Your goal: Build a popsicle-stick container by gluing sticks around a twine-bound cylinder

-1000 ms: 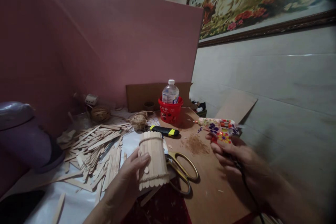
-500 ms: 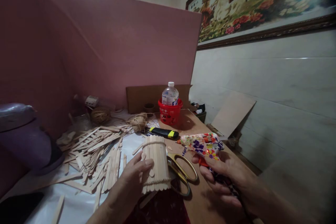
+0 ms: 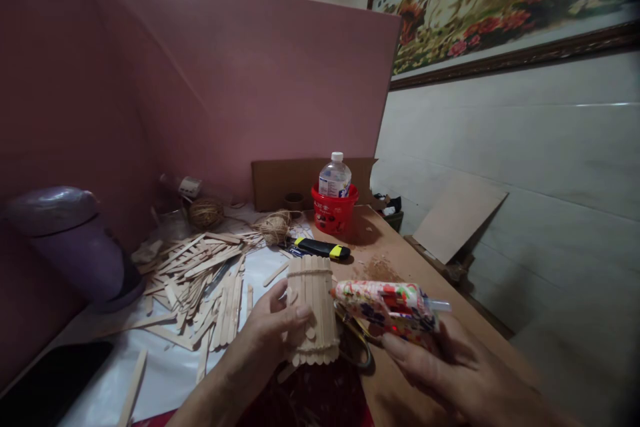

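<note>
Wooden craft-stick cylinder [image 3: 314,300], bound with twine at top and bottom, stands upright on the bench [image 3: 395,257], your left hand [image 3: 277,330] wrapped round its side. Your right hand [image 3: 450,373] grips the flower-patterned glue gun [image 3: 387,303], nozzle right against the cylinder at 3 o'clock. The side you see is fully lined; a heap of loose wooden sticks [image 3: 200,273] lies unused at 9 o'clock.

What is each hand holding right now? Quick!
Left hand: closed around the upright cylinder of pale wooden craft sticks.
Right hand: closed on the flower-patterned hot glue gun, nozzle towards the cylinder.
</note>
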A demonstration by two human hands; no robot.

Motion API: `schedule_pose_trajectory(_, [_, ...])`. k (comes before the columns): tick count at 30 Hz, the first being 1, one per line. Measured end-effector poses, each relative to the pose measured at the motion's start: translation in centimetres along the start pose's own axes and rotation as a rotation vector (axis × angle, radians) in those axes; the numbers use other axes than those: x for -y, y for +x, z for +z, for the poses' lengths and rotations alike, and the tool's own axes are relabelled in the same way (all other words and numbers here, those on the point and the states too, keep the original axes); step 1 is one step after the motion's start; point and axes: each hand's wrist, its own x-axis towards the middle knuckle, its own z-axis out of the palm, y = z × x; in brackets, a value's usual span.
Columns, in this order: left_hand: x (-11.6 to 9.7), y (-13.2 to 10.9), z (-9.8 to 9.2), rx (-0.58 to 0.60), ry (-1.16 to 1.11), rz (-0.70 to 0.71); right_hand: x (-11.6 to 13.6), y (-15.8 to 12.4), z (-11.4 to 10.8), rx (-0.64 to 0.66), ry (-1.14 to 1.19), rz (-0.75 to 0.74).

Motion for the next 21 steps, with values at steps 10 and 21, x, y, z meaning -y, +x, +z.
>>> schedule_pose_trajectory(10, [0.7,0.6,-1.1,0.165,0.071,0.019,-0.1,0.3,0.6,0.062,-0.001,0.014])
schedule_pose_trajectory(21, [0.2,0.2,-0.8,0.204,0.047,-0.001,-0.1,0.3,0.8,0.048,-0.034,-0.011])
